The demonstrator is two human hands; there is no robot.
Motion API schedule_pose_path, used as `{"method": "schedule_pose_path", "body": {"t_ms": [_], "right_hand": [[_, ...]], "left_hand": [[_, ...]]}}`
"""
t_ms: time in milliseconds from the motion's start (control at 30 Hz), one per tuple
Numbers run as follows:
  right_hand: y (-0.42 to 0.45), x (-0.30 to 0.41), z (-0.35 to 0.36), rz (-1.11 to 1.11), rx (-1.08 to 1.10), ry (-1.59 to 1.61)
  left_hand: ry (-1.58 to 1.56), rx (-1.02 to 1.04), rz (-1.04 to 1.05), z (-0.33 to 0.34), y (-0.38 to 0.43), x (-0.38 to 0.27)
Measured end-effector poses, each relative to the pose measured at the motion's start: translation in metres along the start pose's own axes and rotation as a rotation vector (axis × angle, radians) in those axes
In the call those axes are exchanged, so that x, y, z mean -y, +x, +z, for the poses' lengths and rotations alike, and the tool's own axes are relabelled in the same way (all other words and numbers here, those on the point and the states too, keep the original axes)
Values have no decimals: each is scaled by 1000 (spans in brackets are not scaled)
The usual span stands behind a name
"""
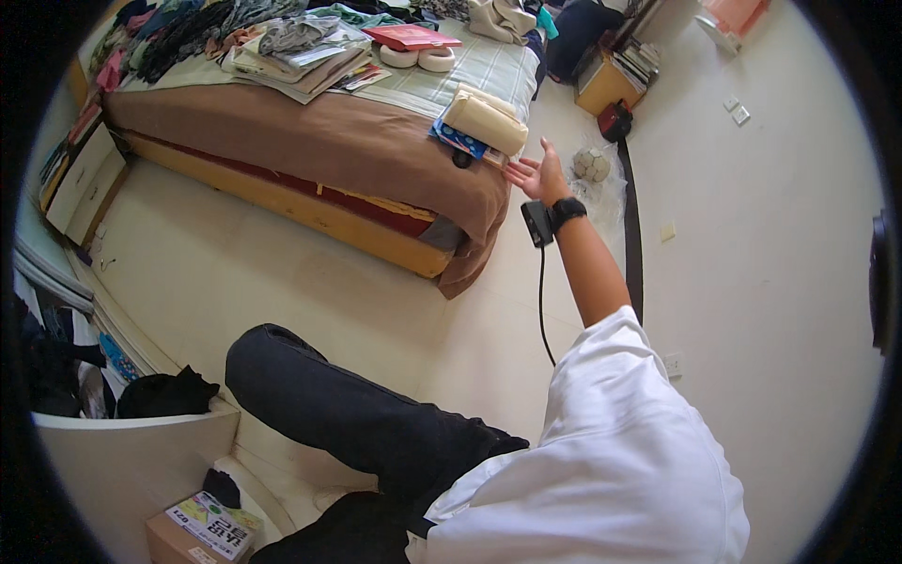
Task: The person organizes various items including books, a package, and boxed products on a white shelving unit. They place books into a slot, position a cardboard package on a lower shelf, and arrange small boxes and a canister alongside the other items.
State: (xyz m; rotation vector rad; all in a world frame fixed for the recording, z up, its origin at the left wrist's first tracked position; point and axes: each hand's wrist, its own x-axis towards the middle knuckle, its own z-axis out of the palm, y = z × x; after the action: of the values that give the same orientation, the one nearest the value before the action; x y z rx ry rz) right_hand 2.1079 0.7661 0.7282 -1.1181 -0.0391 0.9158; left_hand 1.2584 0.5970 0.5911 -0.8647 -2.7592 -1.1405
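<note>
My right hand (540,178) reaches out to the bed's near corner, palm turned left and fingers apart. Its fingertips are close to the edge of a small stack; whether they touch it I cannot tell. On top of that stack lies a folded cream pouch (486,123), above a blue patterned packet (459,136). A small black object (461,158) pokes out below. The wrist carries a black strap (568,210) with a small black box (537,223), from which a cable hangs. My left hand is out of view.
The bed (303,130) holds papers (303,63), a red folder (412,37), white slippers (435,60) and piled clothes (190,42). A ball (592,165) rests on clear plastic by the wall. At lower left are an open drawer (141,437) and a cardboard box (197,529).
</note>
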Motion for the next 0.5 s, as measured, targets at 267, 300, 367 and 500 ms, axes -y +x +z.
{"method": "schedule_pose_path", "body": {"t_ms": [267,300,367,500], "right_hand": [[31,13,16,20,263,-184],[33,13,16,-6,321,-191],[36,14,16,-1,389,-157],[37,9,14,-39,377,-155]], "left_hand": [[39,50,8,21,21,-13],[36,53,9,23,22,-14],[42,61,16,23,25,-18],[39,67,15,24,28,-17]]}}
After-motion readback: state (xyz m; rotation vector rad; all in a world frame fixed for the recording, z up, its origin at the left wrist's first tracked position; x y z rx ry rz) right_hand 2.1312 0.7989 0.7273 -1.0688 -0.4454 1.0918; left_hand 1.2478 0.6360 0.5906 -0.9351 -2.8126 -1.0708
